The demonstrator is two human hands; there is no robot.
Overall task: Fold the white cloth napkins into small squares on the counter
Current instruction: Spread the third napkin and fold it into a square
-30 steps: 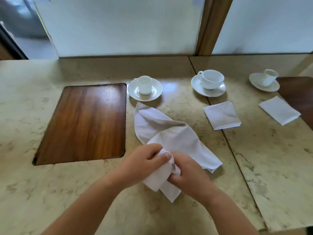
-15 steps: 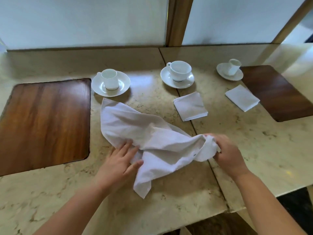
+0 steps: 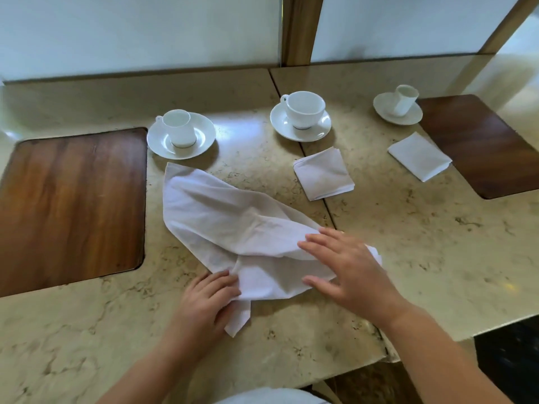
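Note:
A rumpled white cloth napkin (image 3: 230, 225) lies spread on the beige marble counter (image 3: 437, 258), between a cup and the near edge. My left hand (image 3: 204, 301) rests flat on the napkin's near-left edge, fingers straight, with a corner of cloth poking out beside it. My right hand (image 3: 347, 266) lies flat, fingers spread, on the napkin's right end. Two napkins folded into small squares lie farther right: one (image 3: 323, 173) below the middle cup, another (image 3: 418, 156) by the right wooden inlay.
Three white cups on saucers stand along the back: left (image 3: 180, 134), middle (image 3: 302, 115), right (image 3: 399, 103). Dark wooden inlays sit in the counter at left (image 3: 70, 205) and right (image 3: 481, 141). The counter's near edge runs close below my right forearm.
My right hand let go of the napkin's end and now lies flat on it. My left hand slid toward the near edge. The cloth is laid flatter than before.

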